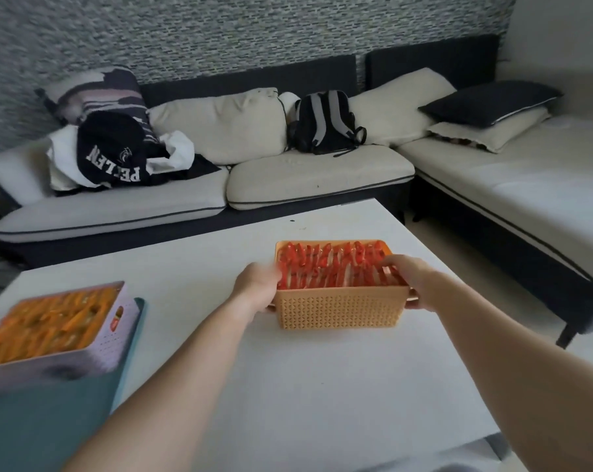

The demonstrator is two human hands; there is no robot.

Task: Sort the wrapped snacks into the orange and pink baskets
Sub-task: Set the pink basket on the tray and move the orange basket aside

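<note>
Orange basket with tiny holes, full of red snacks, left hand and right hand grip its ends, dark top maybe reads PELLEN

A white table carries an orange basket packed with red wrapped snacks toward 1 o'clock. At its 8 o'clock edge lies a teal mat, on which stands a pink basket full of orange wrapped snacks.

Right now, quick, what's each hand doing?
Left hand: grips the left end of the orange basket.
Right hand: grips its right end.
</note>
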